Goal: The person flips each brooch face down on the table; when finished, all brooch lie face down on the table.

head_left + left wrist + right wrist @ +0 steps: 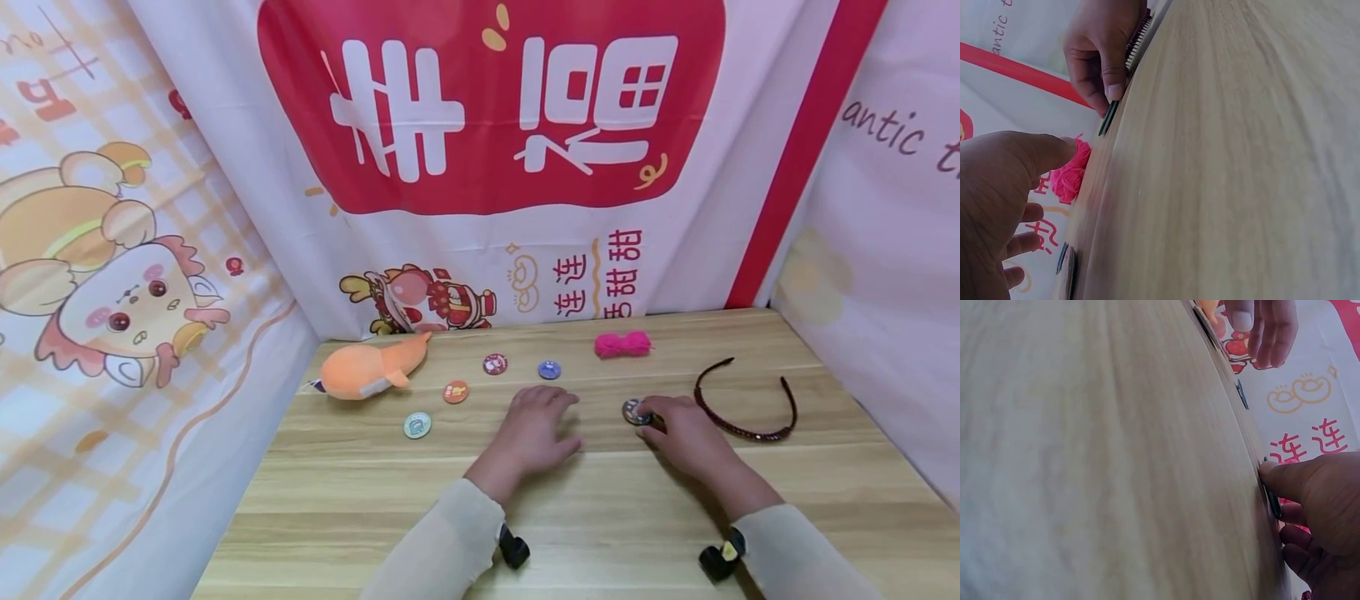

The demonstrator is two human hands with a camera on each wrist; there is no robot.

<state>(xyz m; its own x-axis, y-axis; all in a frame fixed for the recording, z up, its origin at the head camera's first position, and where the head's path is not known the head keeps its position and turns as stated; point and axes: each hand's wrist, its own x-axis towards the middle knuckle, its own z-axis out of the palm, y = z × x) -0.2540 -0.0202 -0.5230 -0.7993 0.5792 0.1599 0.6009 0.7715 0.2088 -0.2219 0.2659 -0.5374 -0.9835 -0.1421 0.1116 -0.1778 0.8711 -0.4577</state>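
Note:
My right hand (686, 437) pinches a dark patterned round badge (634, 412) by its right side, thumb and fingertips at the rim. In the right wrist view the badge (1272, 501) shows edge-on at the tabletop, between thumb and fingers. To the left, my left hand (532, 433) hovers low over the table with spread, relaxed fingers and holds nothing. Beyond its fingertips lies a blue badge (550, 369). A red badge (495, 364), an orange badge (455, 392) and a pale green badge (417, 425) lie farther left.
An orange plush toy (363, 369) lies at the table's back left. Pink yarn (623, 344) is near the back edge, and a dark beaded headband (750, 432) rests right of my right hand. Printed cloth (480, 242) hangs behind the wooden table (600, 533) and along both sides.

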